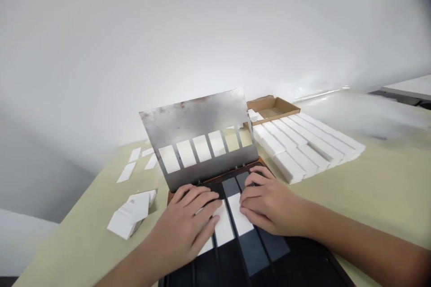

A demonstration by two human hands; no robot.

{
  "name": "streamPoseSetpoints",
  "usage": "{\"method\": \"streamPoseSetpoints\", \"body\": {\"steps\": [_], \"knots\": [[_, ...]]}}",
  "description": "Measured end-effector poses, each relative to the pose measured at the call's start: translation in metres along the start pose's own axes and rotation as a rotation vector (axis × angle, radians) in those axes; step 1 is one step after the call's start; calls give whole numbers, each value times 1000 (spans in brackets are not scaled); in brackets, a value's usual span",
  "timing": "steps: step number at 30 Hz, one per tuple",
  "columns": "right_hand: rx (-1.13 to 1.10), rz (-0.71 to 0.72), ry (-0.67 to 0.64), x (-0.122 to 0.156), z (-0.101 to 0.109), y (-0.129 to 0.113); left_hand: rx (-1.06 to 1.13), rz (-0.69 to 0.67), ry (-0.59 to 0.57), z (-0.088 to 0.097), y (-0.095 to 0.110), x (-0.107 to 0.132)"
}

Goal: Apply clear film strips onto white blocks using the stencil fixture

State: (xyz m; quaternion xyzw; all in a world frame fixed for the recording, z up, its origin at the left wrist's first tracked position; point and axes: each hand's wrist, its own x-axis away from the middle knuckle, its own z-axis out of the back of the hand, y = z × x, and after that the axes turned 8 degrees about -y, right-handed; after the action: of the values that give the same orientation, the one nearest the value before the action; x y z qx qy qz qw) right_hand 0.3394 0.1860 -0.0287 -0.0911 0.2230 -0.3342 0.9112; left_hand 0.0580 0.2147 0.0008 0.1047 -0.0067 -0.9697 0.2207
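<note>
My left hand (188, 219) lies palm down over the left part of a black slotted board (229, 260), fingers stretched out and open. Its fingertips rest on a white card (224, 228) in one slot; a second white card shows partly beneath the hand. On the right side, my right hand (269, 204) has its fingers apart and slightly bent, the tips touching the edge of another white card (240, 213). Hinged at the board's far edge, a metal plate (202, 121) with a row of rectangular windows stands tilted up.
Long rows of stacked white cards (310, 143) lie at the right, with a brown cardboard box (279, 110) behind them. A loose pile of white cards (133, 213) sits at the left, and several single cards (127, 172) lie farther back. Clear plastic film (370, 112) covers the right rear table.
</note>
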Motion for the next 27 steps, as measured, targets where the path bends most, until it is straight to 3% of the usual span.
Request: {"method": "streamPoseSetpoints", "body": {"steps": [5,17,22,27], "knots": [[-26,-17,-20,0,2,0,68,12,-21,-11,-9,5],[-55,-22,-28,2,1,1,53,-164,-62,-5,-10,1],[-24,-2,-30,1,3,0,-11,-197,-36,8,3,-5],[6,12,-38,3,3,-1,24,-145,-100,13,17,-9]]}}
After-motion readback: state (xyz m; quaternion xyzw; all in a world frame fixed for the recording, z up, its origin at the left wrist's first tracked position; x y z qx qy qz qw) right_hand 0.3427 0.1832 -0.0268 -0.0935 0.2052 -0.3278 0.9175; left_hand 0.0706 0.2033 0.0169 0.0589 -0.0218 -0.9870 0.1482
